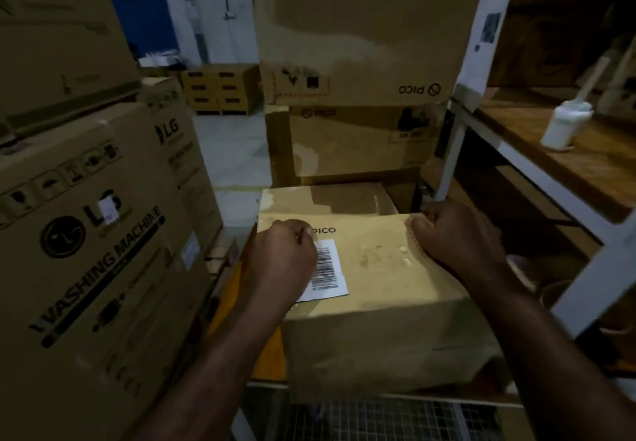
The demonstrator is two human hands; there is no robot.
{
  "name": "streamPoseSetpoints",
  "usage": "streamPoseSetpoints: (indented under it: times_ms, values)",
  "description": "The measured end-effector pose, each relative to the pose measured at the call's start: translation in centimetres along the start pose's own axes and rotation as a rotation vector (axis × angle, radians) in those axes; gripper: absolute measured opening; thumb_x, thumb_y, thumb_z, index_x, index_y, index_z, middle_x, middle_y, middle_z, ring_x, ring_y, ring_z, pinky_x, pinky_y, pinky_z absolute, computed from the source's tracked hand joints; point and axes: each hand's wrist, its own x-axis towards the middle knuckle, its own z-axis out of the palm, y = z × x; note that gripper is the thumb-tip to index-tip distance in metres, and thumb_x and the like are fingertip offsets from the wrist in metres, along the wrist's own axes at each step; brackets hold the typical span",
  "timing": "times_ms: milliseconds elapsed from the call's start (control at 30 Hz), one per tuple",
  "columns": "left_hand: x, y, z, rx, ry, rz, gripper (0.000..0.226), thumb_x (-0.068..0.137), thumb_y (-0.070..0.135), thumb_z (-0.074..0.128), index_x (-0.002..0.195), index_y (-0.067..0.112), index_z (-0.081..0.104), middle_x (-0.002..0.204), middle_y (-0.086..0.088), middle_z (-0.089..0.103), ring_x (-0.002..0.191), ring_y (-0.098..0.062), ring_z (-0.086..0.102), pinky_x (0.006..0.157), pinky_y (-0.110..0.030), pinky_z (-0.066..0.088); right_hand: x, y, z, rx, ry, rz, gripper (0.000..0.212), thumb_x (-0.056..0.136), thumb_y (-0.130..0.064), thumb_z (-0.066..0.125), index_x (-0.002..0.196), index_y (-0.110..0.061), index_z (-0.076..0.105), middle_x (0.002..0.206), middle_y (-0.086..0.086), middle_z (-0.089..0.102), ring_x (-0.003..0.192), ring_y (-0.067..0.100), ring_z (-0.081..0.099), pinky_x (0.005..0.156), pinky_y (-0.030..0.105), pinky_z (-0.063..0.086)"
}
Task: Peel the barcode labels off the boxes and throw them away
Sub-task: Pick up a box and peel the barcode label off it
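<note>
A brown PICO cardboard box (371,306) lies in front of me on a wire cart. A white barcode label (328,270) is stuck on its top face, left of centre. My left hand (284,254) rests on the label's left side with curled fingers, thumb and forefinger picking at its upper left corner. My right hand (454,234) grips the box's far right top edge. Small white stickers show on the LG boxes, one sticker (108,210) on the front face and another sticker (189,251) lower right.
Large LG washing machine boxes (96,268) are stacked close on the left. More PICO boxes (364,44) pile up behind the near one. A shelf rack (550,172) on the right carries a white bottle (566,124). The cart's wire mesh (371,420) shows below.
</note>
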Motion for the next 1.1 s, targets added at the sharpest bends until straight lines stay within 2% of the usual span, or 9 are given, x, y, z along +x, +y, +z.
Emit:
streamPoseSetpoints:
  times_ms: [67,200,267,333,400,500,667,867,1100]
  values:
    - [0.6,-0.2,-0.2,0.035,-0.046,0.024,0.027,0.099,0.024,0.046,0.101,0.02,0.073,0.107,-0.006,0.07,0.09,-0.022,0.063,0.068,-0.028,0.045,0.3,-0.6,0.5,-0.1,-0.009,-0.012,0.033,0.091,-0.049,0.047,0.102,-0.029,0.07,0.105,-0.001,0.069,0.1,0.028,0.061,0.088,0.049,0.048]
    - [0.8,-1.4,-0.4,-0.028,-0.078,0.005,0.03,0.1,0.02,0.047,0.124,0.02,0.065,0.137,-0.002,0.055,0.111,-0.021,0.059,0.066,-0.017,0.035,0.2,-2.4,0.6,-0.165,0.028,-0.118,0.031,0.09,-0.048,0.047,0.102,-0.031,0.07,0.103,-0.006,0.064,0.101,0.017,0.058,0.09,0.049,0.047]
    - [1.1,-2.0,-0.1,-0.091,-0.071,-0.004,0.03,0.099,0.021,0.05,0.126,0.022,0.064,0.15,-0.002,0.046,0.121,-0.023,0.055,0.078,-0.017,0.034,-0.7,-5.2,0.8,0.019,-0.021,-0.156,0.031,0.091,-0.048,0.052,0.106,-0.029,0.072,0.101,-0.01,0.066,0.092,0.009,0.059,0.084,0.042,0.053]
    - [1.3,-2.4,0.3,-0.151,-0.071,-0.018,0.03,0.1,0.025,0.05,0.126,0.025,0.063,0.153,0.0,0.043,0.123,-0.023,0.055,0.078,-0.015,0.04,-1.7,-8.2,1.5,0.203,-0.15,-0.166,0.027,0.09,-0.043,0.057,0.103,-0.027,0.075,0.097,-0.012,0.069,0.088,0.006,0.061,0.083,0.04,0.054]
    - [1.3,-2.7,0.5,-0.249,-0.059,-0.026,0.03,0.101,0.029,0.048,0.127,0.026,0.062,0.147,0.002,0.05,0.116,-0.018,0.057,0.071,-0.014,0.041,-2.2,-9.7,2.6,0.204,-0.197,-0.231,0.032,0.086,-0.044,0.057,0.108,-0.028,0.074,0.097,-0.014,0.064,0.096,0.011,0.059,0.09,0.043,0.05]
    - [1.3,-3.0,0.5,-0.37,-0.029,-0.026,0.028,0.102,0.03,0.047,0.124,0.026,0.063,0.131,0.004,0.062,0.102,-0.012,0.06,0.077,-0.027,0.05,-2.0,-9.4,3.1,0.207,-0.193,-0.236,0.036,0.084,-0.042,0.059,0.115,-0.03,0.072,0.098,-0.016,0.056,0.1,0.011,0.053,0.092,0.046,0.048]
    - [1.2,-4.7,-1.1,-0.49,-0.119,-0.055,0.018,0.102,0.024,0.05,0.108,0.028,0.066,0.122,0.01,0.064,0.077,0.005,0.058,0.052,-0.009,0.043,-2.1,-9.1,3.0,0.281,-0.204,-0.267,0.021,0.083,-0.037,0.065,0.1,-0.033,0.075,0.097,-0.019,0.057,0.097,0.003,0.052,0.088,0.044,0.05]
    - [1.2,-4.5,-3.0,-0.108,-0.155,0.044,0.016,0.096,0.028,0.06,0.105,0.023,0.073,0.121,0.002,0.065,0.094,-0.012,0.062,0.054,-0.015,0.041,-2.5,-9.1,2.9,0.266,-0.21,-0.342,0.015,0.083,-0.035,0.063,0.096,-0.034,0.071,0.095,-0.02,0.056,0.099,0.006,0.048,0.089,0.043,0.046]
    - [2.1,-2.7,-3.5,0.036,-0.203,0.096,0.008,0.09,0.027,0.069,0.085,0.021,0.072,0.098,0.005,0.071,0.073,-0.003,0.055,0.053,-0.019,0.041,-2.8,-9.3,2.7,0.271,-0.218,-0.373,0.011,0.086,-0.036,0.063,0.095,-0.033,0.069,0.095,-0.018,0.056,0.098,0.007,0.048,0.087,0.04,0.047]
